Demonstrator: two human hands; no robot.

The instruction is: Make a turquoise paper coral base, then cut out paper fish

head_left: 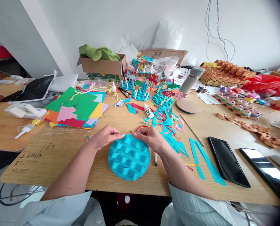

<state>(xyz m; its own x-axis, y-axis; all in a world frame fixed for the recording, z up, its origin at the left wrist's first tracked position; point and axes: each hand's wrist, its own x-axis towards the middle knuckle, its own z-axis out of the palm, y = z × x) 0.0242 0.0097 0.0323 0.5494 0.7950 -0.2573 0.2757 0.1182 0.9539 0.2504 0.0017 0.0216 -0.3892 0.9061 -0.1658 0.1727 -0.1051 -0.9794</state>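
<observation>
A round turquoise paper disc [129,157] with raised folded strips lies on the wooden table [60,157] in front of me. My left hand [105,137] pinches its upper left rim, fingers closed. My right hand [148,137] pinches the upper right rim, fingers closed on the edge. A pen [155,158] lies just right of the disc. Behind my right hand sit a red paper loop [141,127] and turquoise paper scraps [170,138].
Coloured paper sheets [76,108] are stacked at the left. Glue bottles [148,110] and finished turquoise paper crafts [151,91] stand behind. Two phones [228,161] lie at the right, near long turquoise strips [204,161]. A cardboard box [103,66] stands at the back.
</observation>
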